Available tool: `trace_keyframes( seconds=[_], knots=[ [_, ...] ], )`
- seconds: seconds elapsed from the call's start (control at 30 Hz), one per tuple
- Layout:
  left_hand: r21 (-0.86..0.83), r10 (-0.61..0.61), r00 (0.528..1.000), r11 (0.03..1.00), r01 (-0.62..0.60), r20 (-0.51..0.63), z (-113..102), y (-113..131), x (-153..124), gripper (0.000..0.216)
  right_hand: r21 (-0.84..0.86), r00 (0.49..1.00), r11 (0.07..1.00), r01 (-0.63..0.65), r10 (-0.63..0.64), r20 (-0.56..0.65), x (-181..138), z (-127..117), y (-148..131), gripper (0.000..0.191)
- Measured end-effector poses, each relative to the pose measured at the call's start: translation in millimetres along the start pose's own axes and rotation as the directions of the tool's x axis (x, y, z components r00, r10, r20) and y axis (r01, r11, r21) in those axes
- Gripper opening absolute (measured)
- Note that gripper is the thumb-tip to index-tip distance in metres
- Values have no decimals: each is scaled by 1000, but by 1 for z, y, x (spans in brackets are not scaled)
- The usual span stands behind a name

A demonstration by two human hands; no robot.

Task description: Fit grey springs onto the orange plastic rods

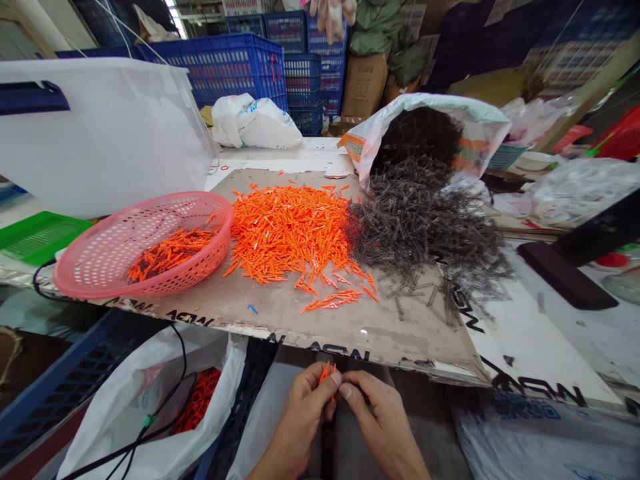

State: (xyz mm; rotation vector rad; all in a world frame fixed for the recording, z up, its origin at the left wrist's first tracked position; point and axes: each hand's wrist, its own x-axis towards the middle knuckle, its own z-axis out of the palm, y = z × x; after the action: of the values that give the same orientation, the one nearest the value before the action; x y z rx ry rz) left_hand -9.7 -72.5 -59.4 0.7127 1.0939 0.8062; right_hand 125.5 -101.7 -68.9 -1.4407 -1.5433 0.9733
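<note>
My left hand [305,407] and my right hand [373,410] meet below the table's front edge, fingertips pinched together. Thin orange plastic pieces [327,373] stick up from my left fingers; my right fingers pinch at the same spot, and what they hold is hidden. On the cardboard sheet [280,310] above lies a big pile of orange pieces [290,230]. Beside it spreads a heap of dark metal springs [425,230], spilling from a white sack [450,113]. A pink basket [150,243] at the left holds more orange pieces.
A white plastic bin [100,127] stands behind the basket, a green tray [35,233] to its left. Blue crates [235,63] stack at the back. A white bag [150,400] with orange pieces and a black cable hang below the table at left.
</note>
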Motion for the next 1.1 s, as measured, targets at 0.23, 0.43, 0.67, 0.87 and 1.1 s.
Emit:
trace_keyframes(
  seconds=[0.23,0.43,0.67,0.87,1.1],
  knots=[
    [26,53,999,998,-53,-9,-1,1,-3,34,-8,1000,1000,2,-2,-5,1,2,1,24],
    [64,50,999,997,-48,-19,-6,-2,-3,32,-2,1000,1000,2,-2,-8,1,5,-2,24],
    [72,59,997,996,-56,-49,-3,-2,-4,30,-26,1000,1000,3,-3,-6,0,3,-2,23],
    [66,29,998,997,-25,-53,-5,-2,-1,32,-35,1000,999,11,-12,-8,0,2,-1,23],
    [33,19,999,999,-18,-40,-3,-1,-2,31,6,998,1000,-8,7,56,-1,0,-2,17]
  ],
)
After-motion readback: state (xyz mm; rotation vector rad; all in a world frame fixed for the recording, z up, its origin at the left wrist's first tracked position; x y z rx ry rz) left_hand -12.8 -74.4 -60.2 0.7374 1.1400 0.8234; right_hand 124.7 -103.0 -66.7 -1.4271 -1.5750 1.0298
